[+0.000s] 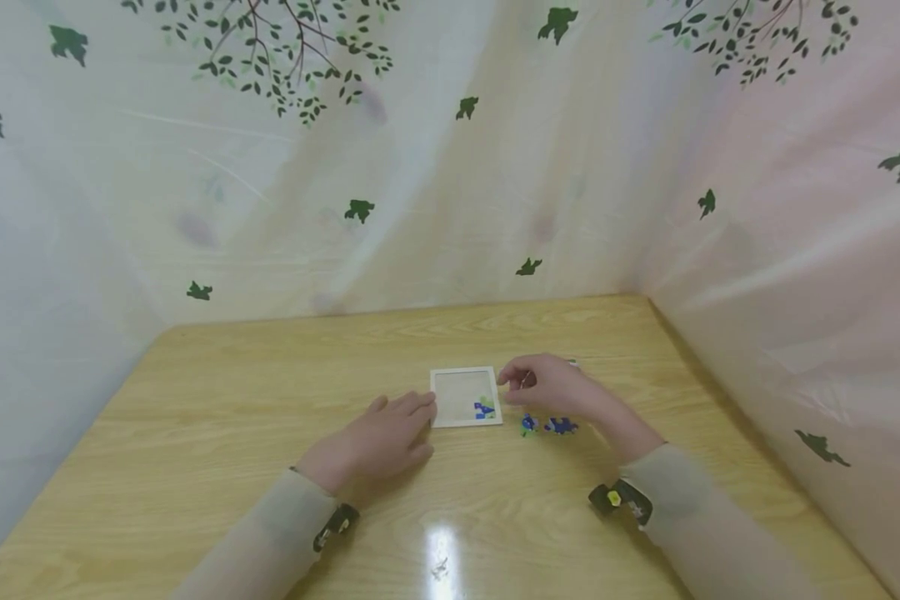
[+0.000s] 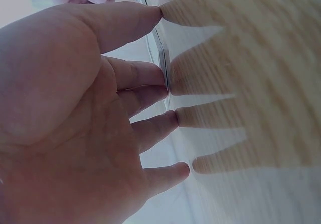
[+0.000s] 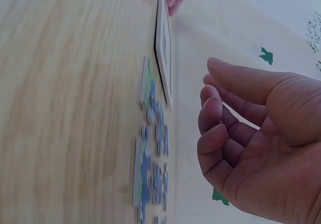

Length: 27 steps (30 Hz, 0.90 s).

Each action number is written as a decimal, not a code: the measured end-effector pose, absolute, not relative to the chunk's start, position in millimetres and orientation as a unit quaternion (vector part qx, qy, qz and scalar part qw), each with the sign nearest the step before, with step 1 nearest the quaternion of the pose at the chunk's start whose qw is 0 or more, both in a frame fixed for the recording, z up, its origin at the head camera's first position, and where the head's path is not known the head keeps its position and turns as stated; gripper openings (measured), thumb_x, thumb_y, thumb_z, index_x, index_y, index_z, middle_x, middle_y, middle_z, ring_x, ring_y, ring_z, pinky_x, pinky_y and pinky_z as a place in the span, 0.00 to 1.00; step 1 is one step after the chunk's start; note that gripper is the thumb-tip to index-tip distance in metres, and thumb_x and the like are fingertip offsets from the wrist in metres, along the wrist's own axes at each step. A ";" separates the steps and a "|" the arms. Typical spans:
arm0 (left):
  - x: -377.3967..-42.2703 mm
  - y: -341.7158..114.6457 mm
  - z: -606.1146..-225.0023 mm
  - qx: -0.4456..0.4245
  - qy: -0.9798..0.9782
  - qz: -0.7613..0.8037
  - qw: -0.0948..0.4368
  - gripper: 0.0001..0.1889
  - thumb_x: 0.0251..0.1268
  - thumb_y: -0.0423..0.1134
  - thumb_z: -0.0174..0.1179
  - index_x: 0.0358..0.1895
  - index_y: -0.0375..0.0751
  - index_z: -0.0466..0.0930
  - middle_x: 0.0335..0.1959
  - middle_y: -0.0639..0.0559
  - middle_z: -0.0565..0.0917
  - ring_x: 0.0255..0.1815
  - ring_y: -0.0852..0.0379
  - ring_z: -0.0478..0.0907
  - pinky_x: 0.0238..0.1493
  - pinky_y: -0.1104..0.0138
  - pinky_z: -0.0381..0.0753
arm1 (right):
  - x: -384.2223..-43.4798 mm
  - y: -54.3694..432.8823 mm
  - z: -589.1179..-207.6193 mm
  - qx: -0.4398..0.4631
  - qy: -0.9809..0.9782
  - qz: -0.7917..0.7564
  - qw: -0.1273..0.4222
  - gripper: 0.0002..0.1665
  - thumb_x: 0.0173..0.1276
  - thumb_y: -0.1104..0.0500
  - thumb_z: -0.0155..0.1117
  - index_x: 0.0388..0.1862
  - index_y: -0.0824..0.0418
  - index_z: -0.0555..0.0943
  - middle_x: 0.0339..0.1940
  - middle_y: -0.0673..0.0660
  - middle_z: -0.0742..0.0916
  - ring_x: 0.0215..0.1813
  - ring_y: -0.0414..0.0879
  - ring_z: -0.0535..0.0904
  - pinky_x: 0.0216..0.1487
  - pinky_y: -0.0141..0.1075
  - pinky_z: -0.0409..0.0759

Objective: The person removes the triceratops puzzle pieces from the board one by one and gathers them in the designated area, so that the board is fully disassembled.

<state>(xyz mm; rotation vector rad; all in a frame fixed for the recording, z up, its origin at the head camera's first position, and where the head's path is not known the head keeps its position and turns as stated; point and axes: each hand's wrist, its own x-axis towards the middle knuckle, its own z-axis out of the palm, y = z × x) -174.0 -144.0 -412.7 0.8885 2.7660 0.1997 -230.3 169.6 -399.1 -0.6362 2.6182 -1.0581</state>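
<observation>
A white square puzzle frame [image 1: 466, 422] lies on the table, with a few joined blue and green puzzle pieces [image 1: 484, 408] in its near right corner. My left hand [image 1: 390, 433] lies flat at its left side, fingertips at the border; in the left wrist view the fingers [image 2: 150, 128] are spread and straight. Just off the frame's right side hovers my right hand [image 1: 551, 385]. Its fingers [image 3: 210, 138] are loosely bent, and no piece shows between them and the thumb. Loose puzzle pieces [image 1: 562, 426] lie below this hand, some of them hidden by it in the head view.
The wooden table [image 1: 270, 367] is bordered at the back and right by a pale curtain [image 1: 435, 208] printed with green leaves. Light reflects off the tabletop near the front. Dark wrist devices [image 1: 621, 500] are strapped over both sleeves.
</observation>
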 end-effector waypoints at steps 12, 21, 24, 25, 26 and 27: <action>-176.6 -145.0 -415.9 0.311 0.943 0.062 0.104 0.35 0.88 0.52 0.55 0.86 0.36 0.64 0.88 0.42 0.62 0.88 0.39 0.58 0.85 0.33 0.58 | -234.0 138.4 -404.1 -0.214 0.899 -0.348 0.158 0.16 0.77 0.58 0.76 0.60 0.61 0.89 0.42 0.51 0.88 0.41 0.46 0.81 0.44 0.40 0.84; -174.7 -143.8 -414.7 0.308 0.942 0.074 0.110 0.35 0.89 0.51 0.55 0.87 0.34 0.63 0.89 0.41 0.61 0.89 0.38 0.56 0.86 0.35 0.56 | -232.8 135.6 -410.6 -0.199 0.901 -0.345 0.169 0.15 0.75 0.60 0.77 0.58 0.60 0.90 0.41 0.51 0.87 0.39 0.45 0.81 0.41 0.39 0.84; -174.1 -143.3 -413.5 0.307 0.943 0.073 0.110 0.36 0.88 0.51 0.56 0.86 0.34 0.63 0.89 0.41 0.61 0.89 0.38 0.56 0.86 0.35 0.56 | -233.4 135.5 -412.3 -0.198 0.902 -0.343 0.171 0.15 0.74 0.60 0.78 0.57 0.59 0.90 0.42 0.51 0.87 0.41 0.45 0.81 0.43 0.40 0.85; -174.0 -143.2 -413.3 0.306 0.943 0.072 0.110 0.35 0.88 0.51 0.56 0.86 0.34 0.63 0.89 0.41 0.61 0.89 0.38 0.56 0.86 0.35 0.56 | -233.6 135.4 -412.5 -0.198 0.903 -0.341 0.170 0.15 0.73 0.60 0.79 0.57 0.59 0.90 0.43 0.50 0.87 0.42 0.45 0.81 0.45 0.40 0.85; -173.9 -143.1 -413.1 0.306 0.943 0.071 0.110 0.35 0.89 0.51 0.56 0.86 0.34 0.63 0.89 0.41 0.61 0.89 0.38 0.56 0.86 0.35 0.56 | -233.7 135.2 -412.5 -0.198 0.904 -0.338 0.169 0.16 0.73 0.61 0.79 0.57 0.59 0.90 0.43 0.50 0.87 0.44 0.46 0.81 0.46 0.41 0.86; -173.9 -143.1 -413.0 0.305 0.943 0.070 0.110 0.35 0.89 0.51 0.56 0.86 0.34 0.63 0.89 0.41 0.61 0.89 0.38 0.56 0.86 0.35 0.56 | -233.7 135.0 -412.5 -0.197 0.905 -0.336 0.169 0.16 0.72 0.61 0.80 0.57 0.59 0.90 0.44 0.50 0.87 0.45 0.46 0.82 0.48 0.41 0.86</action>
